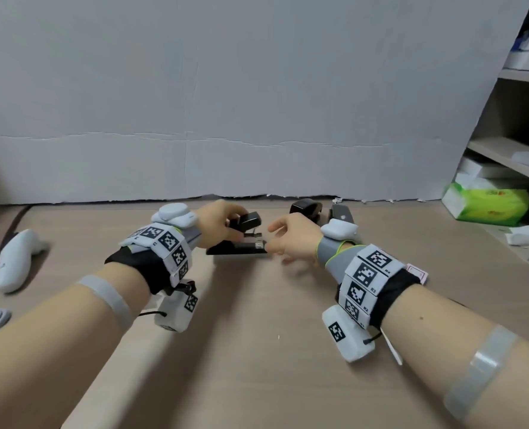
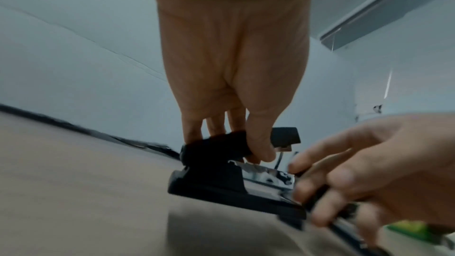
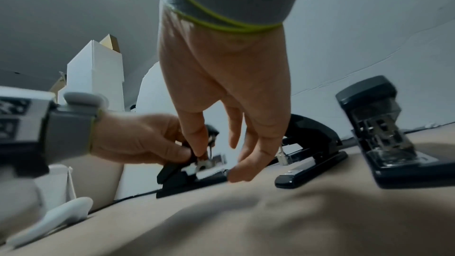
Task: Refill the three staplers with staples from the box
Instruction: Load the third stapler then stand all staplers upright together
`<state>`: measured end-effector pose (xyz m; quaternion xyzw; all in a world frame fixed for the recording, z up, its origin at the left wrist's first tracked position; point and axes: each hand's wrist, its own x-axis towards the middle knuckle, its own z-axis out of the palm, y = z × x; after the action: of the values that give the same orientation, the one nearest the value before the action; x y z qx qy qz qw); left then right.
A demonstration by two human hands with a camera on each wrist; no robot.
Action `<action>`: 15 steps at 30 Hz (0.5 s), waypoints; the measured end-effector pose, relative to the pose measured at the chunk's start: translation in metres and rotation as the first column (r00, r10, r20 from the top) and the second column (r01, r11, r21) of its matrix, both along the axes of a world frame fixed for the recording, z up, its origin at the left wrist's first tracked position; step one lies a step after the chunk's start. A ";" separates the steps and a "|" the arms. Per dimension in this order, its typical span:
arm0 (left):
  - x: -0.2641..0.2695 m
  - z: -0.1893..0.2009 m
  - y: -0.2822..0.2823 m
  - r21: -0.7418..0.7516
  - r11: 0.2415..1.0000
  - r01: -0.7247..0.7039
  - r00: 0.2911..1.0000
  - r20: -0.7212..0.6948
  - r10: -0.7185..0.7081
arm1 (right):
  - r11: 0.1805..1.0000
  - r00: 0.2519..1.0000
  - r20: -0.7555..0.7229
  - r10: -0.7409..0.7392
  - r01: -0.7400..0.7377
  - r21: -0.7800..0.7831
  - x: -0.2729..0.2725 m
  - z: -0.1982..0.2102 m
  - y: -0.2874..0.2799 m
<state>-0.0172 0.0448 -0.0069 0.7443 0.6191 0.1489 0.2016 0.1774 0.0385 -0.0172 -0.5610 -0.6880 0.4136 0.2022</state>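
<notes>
A black stapler point(image 1: 232, 251) lies on the wooden table point(image 1: 257, 335) with its top cover point(image 1: 248, 220) lifted. My left hand point(image 1: 230, 226) grips that cover, thumb on one side and fingers on the other, as the left wrist view shows around the cover point(image 2: 221, 141). The silver magazine point(image 2: 265, 176) lies exposed. My right hand point(image 1: 272, 239) hovers at the stapler's front end with loosely bent fingers. Its index fingertip point(image 3: 199, 149) touches the magazine's front point(image 3: 209, 164), and I see nothing held. Two more black staplers point(image 1: 306, 208) point(image 1: 341, 213) stand open behind it. A small pink box point(image 1: 417, 273) peeks from behind my right wrist.
A grey cardboard backdrop point(image 1: 226, 103) closes the table's far edge. A white controller point(image 1: 15, 258) lies at the left, and a green tissue pack point(image 1: 489, 202) sits under the shelves point(image 1: 520, 144) at the right. Bare tabletop spreads in front of my arms.
</notes>
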 end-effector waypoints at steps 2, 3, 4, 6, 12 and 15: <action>0.017 0.004 -0.010 -0.003 0.996 0.087 0.992 0.096 -0.086 | 0.998 0.995 0.094 -0.017 0.010 0.069 0.008 -0.002 -0.003; 0.028 0.005 -0.018 -0.003 0.991 0.135 0.983 0.126 -0.133 | 0.995 0.989 0.146 -0.019 0.004 0.101 0.016 -0.001 -0.010; 0.035 0.004 -0.022 -0.004 0.985 0.174 0.974 0.147 -0.172 | 0.993 0.984 0.178 -0.015 -0.006 0.119 0.021 -0.001 -0.013; 0.053 0.001 -0.029 0.003 0.973 0.230 0.959 0.168 -0.227 | 0.992 0.978 0.210 -0.007 -0.019 0.124 0.036 0.002 -0.024; 0.106 -0.011 -0.043 0.019 0.945 0.327 0.936 0.128 -0.327 | 0.997 0.969 0.246 -0.038 0.021 0.072 0.083 -0.006 -0.051; 0.124 -0.015 -0.047 0.021 0.932 0.361 0.931 0.051 -0.362 | 0.991 0.973 0.207 -0.103 0.083 0.100 0.099 -0.006 -0.061</action>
<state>0.1066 -0.0019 -0.0219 0.8422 0.4651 0.1329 0.2382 0.2767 -0.0228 -0.0230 -0.6238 -0.6967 0.3097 0.1721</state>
